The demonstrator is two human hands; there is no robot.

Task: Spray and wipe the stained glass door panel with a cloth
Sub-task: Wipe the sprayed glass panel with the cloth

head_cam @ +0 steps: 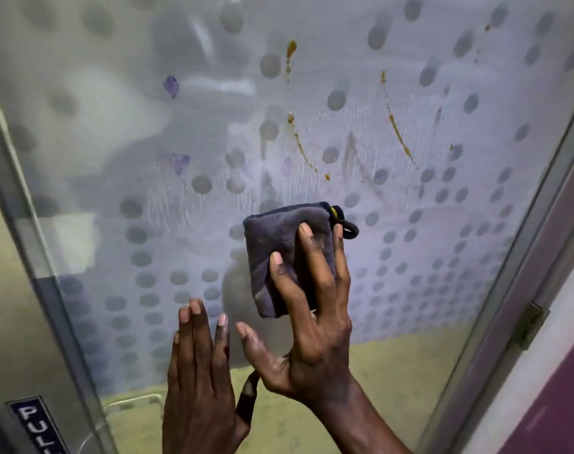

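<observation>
A frosted glass door panel (148, 126) with rows of grey dots fills the view. Brown drip stains (398, 132) and a second brown trail (298, 142) run down its upper middle, and purple smears (171, 86) sit to the left. Wet streaks cover the glass around the stains. My right hand (311, 329) presses a folded dark grey cloth (279, 244) flat against the glass, below the stains, fingers spread over it. A small black loop hangs from the cloth's top right corner. My left hand (197, 371) rests flat on the glass with fingers together, lower left of the cloth, holding nothing.
A metal door frame (514, 273) runs down the right side with a hinge (531, 326) on it. Another frame bar (43, 257) stands at the left, bearing a blue "PULL" label (36, 424). A purple wall surface shows at the bottom right.
</observation>
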